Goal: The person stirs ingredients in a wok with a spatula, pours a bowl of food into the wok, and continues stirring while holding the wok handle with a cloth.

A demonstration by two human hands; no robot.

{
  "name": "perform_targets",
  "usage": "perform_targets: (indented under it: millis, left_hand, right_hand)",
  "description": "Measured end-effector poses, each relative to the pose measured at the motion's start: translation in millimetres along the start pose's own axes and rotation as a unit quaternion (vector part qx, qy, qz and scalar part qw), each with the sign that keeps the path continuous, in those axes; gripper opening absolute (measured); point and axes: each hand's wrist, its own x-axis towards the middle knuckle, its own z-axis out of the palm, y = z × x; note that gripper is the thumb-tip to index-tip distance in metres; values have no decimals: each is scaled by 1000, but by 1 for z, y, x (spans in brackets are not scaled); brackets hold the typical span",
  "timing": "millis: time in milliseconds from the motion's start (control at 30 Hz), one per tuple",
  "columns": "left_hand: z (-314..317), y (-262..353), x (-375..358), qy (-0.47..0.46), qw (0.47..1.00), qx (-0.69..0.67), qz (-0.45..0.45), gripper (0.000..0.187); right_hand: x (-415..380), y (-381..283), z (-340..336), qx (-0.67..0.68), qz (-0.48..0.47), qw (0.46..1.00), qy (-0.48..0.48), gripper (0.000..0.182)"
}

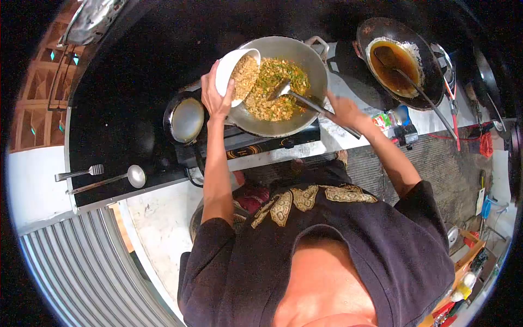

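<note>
My left hand (pixel 219 94) grips a white bowl (pixel 224 73) and tilts it over the left side of a large wok (pixel 267 128). Brown crumbly food (pixel 244 76) fills the bowl and reaches its lower lip. Inside the wok lies a chopped mix of green and orange-brown pieces (pixel 283 76). My right hand (pixel 347 113) is closed round the dark handle of a spatula (pixel 308 102), whose metal blade rests at the food's middle. The wok sits on a stove (pixel 250 151).
A small pan (pixel 187 121) stands left of the wok. A second, dark wok (pixel 376 32) with brown oil and a long-handled ladle (pixel 422 92) is at the right. A ladle (pixel 136 176) and a fork (pixel 96 170) lie on the black counter (pixel 117 136).
</note>
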Motion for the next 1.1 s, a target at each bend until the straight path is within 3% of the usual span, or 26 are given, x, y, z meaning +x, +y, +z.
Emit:
perform_targets:
  millis: [67,100,167,233,333,433,533,567,633,700,833,867,967,1033,1100]
  left_hand:
    - [-2,1,7,-12,999,-7,33,60]
    - [-1,1,10,-23,998,-2,52,60]
    - [0,3,20,-38,995,10,91,60]
    - [0,10,26,-60,993,11,98,59]
    - [2,6,29,-56,993,6,100,59]
    - [9,6,28,-28,995,2,95,59]
    - [9,-5,25,-14,991,3,132,60]
    - [8,-11,24,-11,990,-6,139,60]
    - [11,-19,23,-42,992,-10,117,60]
    - [14,-16,22,-14,987,26,160,62]
    - [12,-9,20,-34,990,-2,139,64]
    - [19,-12,41,-26,988,-3,153,64]
    - [18,-22,28,-50,988,0,143,62]
    - [16,-13,32,-10,976,45,214,64]
    - [20,-12,34,-25,975,46,217,67]
  right_hand:
    - [42,-11,-26,51,-104,980,161,63]
    - [63,-28,-50,73,-137,973,172,68]
    - [109,-55,-85,133,-194,961,142,78]
    - [131,-79,-107,168,-181,968,36,83]
    - [175,-70,-97,438,-198,871,-104,82]
    - [183,-89,-77,572,-141,796,-139,79]
    - [170,-106,-78,453,-101,885,-21,71]
    - [174,-105,-65,410,-139,900,58,69]
    - [187,-102,-50,449,-114,885,49,62]
    - [187,-98,-46,458,-140,876,64,59]
    - [184,-100,-49,503,-163,845,79,52]
    - [178,-98,-54,449,-158,872,114,53]
    - [181,-95,-52,520,-132,842,57,55]
    - [172,-98,-57,459,-149,865,140,55]
    - [194,-80,-42,538,-228,806,96,53]
